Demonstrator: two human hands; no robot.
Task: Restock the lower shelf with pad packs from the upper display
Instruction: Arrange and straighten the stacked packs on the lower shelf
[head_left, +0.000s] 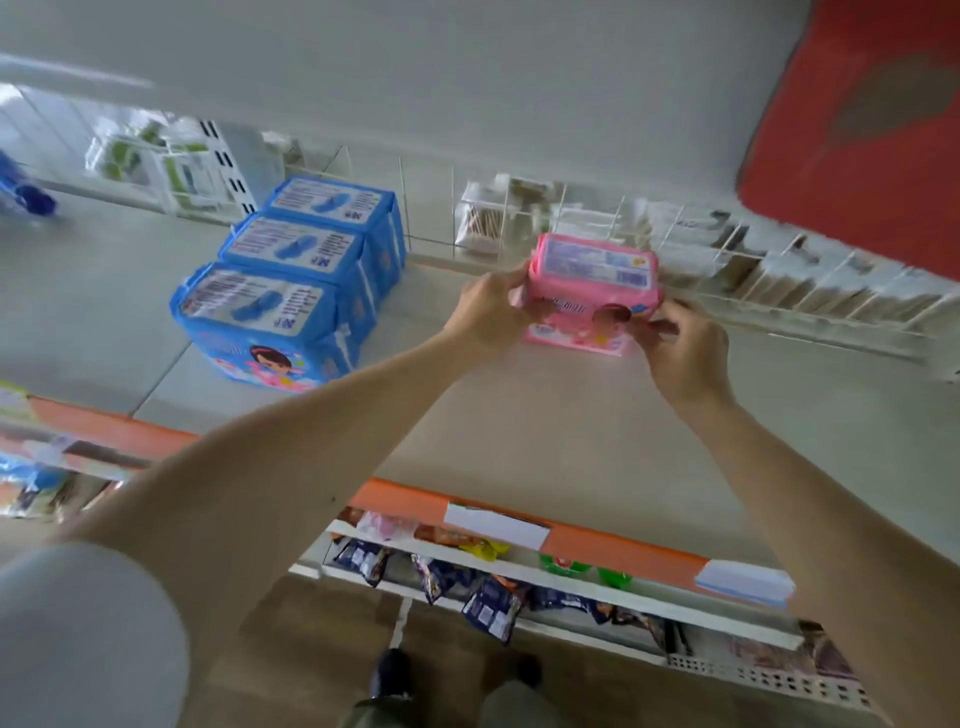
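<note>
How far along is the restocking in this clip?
Done: nothing clearly; no pad packs can be made out on the lower shelf. In hand: the left hand and right hand grip a pink pack above another pink pack. Left: moving it down, plus the blue packs.

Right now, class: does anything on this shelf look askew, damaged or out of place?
Nothing stands out. Both hands, left and right, grip a pink pad pack over another pink pack; the blue packs sit in a tidy row.
</note>
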